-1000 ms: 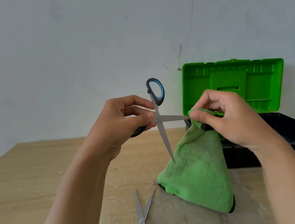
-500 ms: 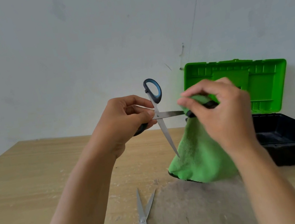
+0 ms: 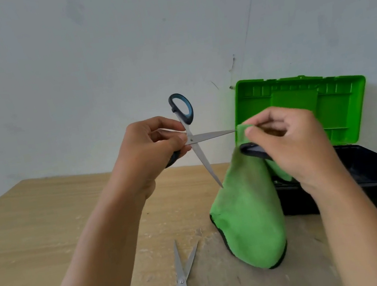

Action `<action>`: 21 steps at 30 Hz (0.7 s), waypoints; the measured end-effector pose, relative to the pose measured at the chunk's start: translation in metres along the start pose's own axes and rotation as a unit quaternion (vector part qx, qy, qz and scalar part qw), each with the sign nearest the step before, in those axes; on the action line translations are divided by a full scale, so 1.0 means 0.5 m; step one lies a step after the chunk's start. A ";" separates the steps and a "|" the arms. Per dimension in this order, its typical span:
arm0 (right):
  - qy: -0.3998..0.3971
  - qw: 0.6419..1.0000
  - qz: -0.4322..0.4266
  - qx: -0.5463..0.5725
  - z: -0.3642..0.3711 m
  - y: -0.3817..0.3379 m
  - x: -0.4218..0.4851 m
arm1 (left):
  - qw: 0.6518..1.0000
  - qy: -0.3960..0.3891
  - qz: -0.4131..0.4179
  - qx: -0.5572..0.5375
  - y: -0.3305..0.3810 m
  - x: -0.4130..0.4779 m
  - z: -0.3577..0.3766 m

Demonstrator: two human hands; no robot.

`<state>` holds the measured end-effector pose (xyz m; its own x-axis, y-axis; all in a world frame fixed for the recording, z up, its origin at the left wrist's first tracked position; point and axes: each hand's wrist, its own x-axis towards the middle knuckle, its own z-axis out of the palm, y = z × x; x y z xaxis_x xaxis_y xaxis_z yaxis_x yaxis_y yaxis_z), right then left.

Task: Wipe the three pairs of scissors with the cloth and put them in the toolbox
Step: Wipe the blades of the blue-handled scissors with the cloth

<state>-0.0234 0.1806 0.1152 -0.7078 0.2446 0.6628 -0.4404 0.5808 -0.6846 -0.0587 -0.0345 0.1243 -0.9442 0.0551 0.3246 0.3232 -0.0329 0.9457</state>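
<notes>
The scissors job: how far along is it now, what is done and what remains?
Done: nothing certain; the open toolbox shows no scissors in its visible part.
In hand: the left hand holds the blue-handled scissors spread open, and the right hand pinches the green cloth on one blade tip.
Left: the pink-handled scissors lie on the table; a third pair is not in view.

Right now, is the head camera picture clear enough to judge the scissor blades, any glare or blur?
Head view: soft, even light, with no glare on the blades of the blue-handled scissors; the right hand and the cloth look slightly smeared; green tint bleeds from the toolbox lid onto the wall; the pink-handled scissors are cut off by the bottom edge.
</notes>
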 end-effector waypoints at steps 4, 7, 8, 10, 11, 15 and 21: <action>0.010 0.991 -0.123 -0.045 0.061 -0.031 -0.025 | 1.000 -0.005 0.002 -0.004 -0.004 -0.004 0.013; 0.085 0.969 -0.209 -0.100 0.100 -0.027 -0.040 | 1.000 -0.009 0.006 -0.004 -0.003 -0.009 0.020; 0.109 0.961 -0.226 -0.113 0.110 -0.023 -0.043 | 1.000 -0.010 0.010 -0.002 -0.003 -0.011 0.023; 0.143 0.948 -0.249 -0.141 0.124 -0.017 -0.049 | 1.000 -0.010 0.019 0.007 -0.004 -0.013 0.027; 0.149 0.943 -0.254 -0.153 0.127 -0.014 -0.051 | 1.000 -0.007 0.022 0.008 -0.004 -0.013 0.028; 0.125 0.942 -0.263 -0.166 0.127 -0.014 -0.051 | 1.000 0.002 0.019 -0.014 -0.004 -0.007 0.022; 0.076 0.952 -0.248 -0.164 0.120 -0.002 -0.043 | 0.999 0.012 0.002 -0.032 -0.002 0.002 0.004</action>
<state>-0.0410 0.1280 0.0832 -0.3592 -0.0286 0.9328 -0.4857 0.8592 -0.1607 -0.0597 -0.0325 0.1236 -0.9443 0.0307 0.3276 0.3234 -0.0969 0.9413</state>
